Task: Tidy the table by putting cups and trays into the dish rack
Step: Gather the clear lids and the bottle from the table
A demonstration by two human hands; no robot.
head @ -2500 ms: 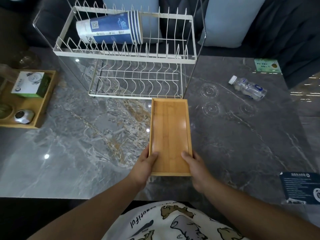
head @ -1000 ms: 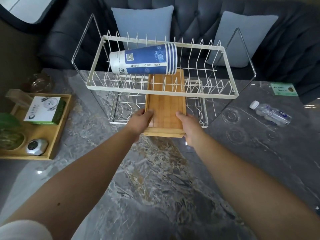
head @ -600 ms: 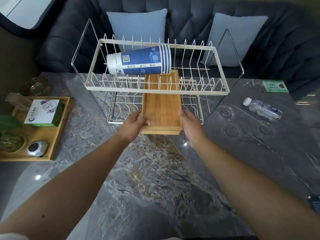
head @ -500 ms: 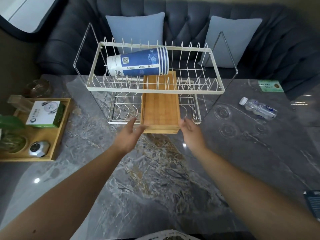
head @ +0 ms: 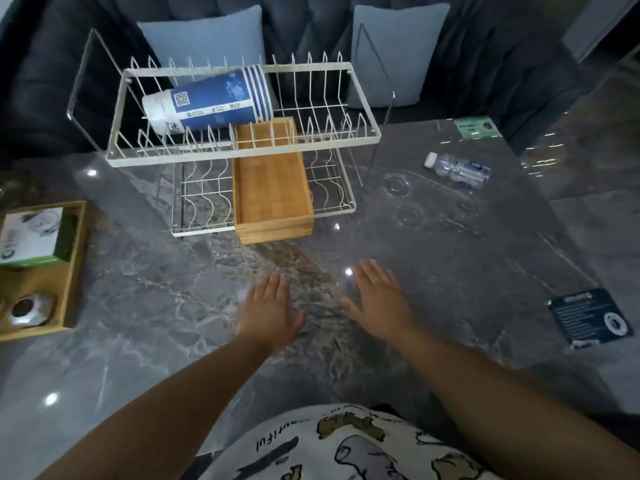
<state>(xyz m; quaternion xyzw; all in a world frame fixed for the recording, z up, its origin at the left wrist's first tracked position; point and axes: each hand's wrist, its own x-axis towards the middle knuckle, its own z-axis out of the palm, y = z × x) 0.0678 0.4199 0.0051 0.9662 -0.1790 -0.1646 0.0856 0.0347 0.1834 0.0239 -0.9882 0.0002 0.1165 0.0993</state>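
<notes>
Tray [head: 272,188] sits in rack [head: 242,155]; both hands' grips open, empty.

One two-tier wire dish rack [head: 242,157] stands at twelve o'clock. One stack of blue paper cups [head: 211,102], about five nested, lies on its upper tier. One bamboo tray [head: 272,192] rests on the lower tier. One plastic bottle [head: 457,169] lies at two o'clock. Two blue cushions [head: 207,39] sit behind.
</notes>
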